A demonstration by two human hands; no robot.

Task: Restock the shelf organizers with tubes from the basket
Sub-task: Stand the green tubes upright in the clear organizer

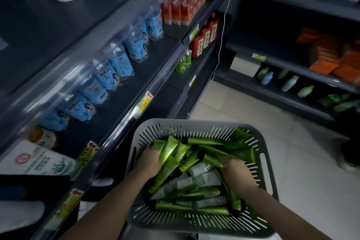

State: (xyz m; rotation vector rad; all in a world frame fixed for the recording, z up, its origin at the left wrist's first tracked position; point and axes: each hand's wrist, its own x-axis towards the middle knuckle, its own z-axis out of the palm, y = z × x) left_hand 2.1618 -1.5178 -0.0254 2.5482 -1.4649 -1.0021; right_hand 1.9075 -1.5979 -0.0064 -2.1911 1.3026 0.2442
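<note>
Running along the left, a dark shelf (116, 91) w/ blue-label bottles (118, 62) in a row, red cartons (183, 8) further down. Pale tiled floor (292, 161) at right. Bottom centre, a grey slotted basket (194, 224) just beside the shelf edge, holding a loose pile of tubes (194, 195), mostly green, a few white. Both hands are inside the basket, on the pile. Left hand (151, 159) is at the basket's left side, fingers curled round a tilted green tube (168, 152). Right hand (234, 167) is knuckles up, fingers buried among tubes; grasping or not, can't tell.
</note>
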